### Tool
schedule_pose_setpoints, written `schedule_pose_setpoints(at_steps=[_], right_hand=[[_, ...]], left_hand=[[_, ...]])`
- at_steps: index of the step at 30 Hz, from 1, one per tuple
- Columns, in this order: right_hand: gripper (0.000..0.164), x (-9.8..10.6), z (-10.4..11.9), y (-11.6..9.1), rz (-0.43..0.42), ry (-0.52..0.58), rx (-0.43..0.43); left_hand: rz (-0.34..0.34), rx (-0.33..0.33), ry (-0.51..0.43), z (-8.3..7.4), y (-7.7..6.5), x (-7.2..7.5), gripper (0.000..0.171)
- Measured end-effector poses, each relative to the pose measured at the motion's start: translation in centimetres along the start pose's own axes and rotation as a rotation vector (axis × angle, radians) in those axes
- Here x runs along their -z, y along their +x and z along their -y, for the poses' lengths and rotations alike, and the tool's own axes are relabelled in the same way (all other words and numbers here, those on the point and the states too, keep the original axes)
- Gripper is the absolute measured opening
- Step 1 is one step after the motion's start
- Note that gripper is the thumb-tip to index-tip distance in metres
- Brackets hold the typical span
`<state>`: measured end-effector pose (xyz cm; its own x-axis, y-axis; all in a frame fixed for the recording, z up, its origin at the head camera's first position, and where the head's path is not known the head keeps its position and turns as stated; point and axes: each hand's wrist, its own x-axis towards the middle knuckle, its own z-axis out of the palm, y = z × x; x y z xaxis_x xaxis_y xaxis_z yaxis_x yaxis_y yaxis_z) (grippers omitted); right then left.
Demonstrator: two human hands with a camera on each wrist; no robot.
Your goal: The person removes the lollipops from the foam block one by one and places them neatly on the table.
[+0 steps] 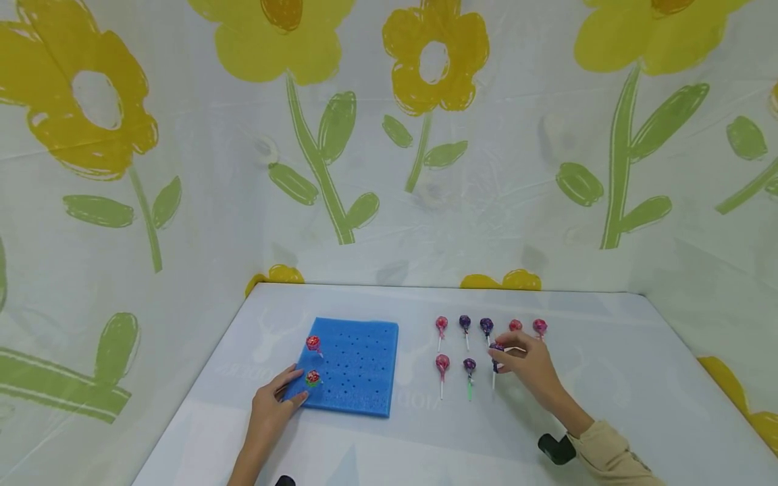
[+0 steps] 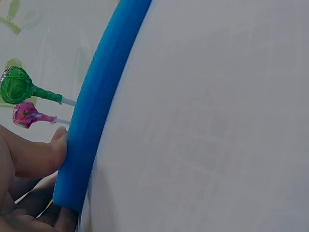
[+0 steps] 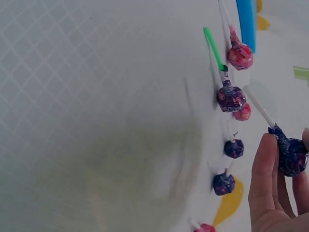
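Observation:
My left hand (image 1: 271, 408) grips the left edge of a blue foam board (image 1: 365, 368) dotted with small holes, its thumb on the upper face in the left wrist view. Two wrapped lollipops stand in the board's left side: a red one (image 1: 313, 343) farther back and a red-and-green one (image 1: 313, 378) close to the fingers. To the right, my right hand (image 1: 535, 368) pinches a dark purple lollipop (image 3: 292, 157) by its wrapped head, with the white stick (image 3: 259, 107) sticking out. Near it lie a red lollipop (image 1: 442, 363) and a purple one with a green stick (image 1: 470, 365).
Behind these, a back row holds several more lollipops, among them a pink one (image 1: 441, 322), a purple one (image 1: 464, 321) and a pink one (image 1: 539, 327) at the right. A dark object (image 1: 556, 449) shows by the right sleeve. A flower-printed curtain (image 1: 486, 223) encloses the white table (image 1: 614, 378).

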<state>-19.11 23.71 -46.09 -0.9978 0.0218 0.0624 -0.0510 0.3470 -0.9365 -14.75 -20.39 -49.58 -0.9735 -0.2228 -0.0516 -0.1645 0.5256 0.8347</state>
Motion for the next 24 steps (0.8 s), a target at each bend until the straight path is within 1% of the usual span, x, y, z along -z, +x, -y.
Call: schedule_pose_setpoints(at_steps=[7, 11, 20, 24], right_hand=[[0.032, -0.3, -1.7, 0.3, 0.012, -0.049, -0.104], [0.031, -0.5, -2.2, 0.4, 0.021, -0.084, -0.143], [0.029, -1.1, -2.8, 0.9, 0.034, -0.177, -0.181], [0.030, -1.3, -2.8, 1.1, 0.041, -0.234, -0.170]], left_hand=[[0.002, 0.004, 0.000, 0.0, 0.0, 0.0, 0.046], [-0.009, -0.002, 0.001, 0.1, 0.2, -0.1, 0.045], [-0.005, -0.008, -0.017, 0.4, 0.3, -0.1, 0.044], [-0.003, -0.005, -0.029, 0.5, 0.4, -0.1, 0.044]])
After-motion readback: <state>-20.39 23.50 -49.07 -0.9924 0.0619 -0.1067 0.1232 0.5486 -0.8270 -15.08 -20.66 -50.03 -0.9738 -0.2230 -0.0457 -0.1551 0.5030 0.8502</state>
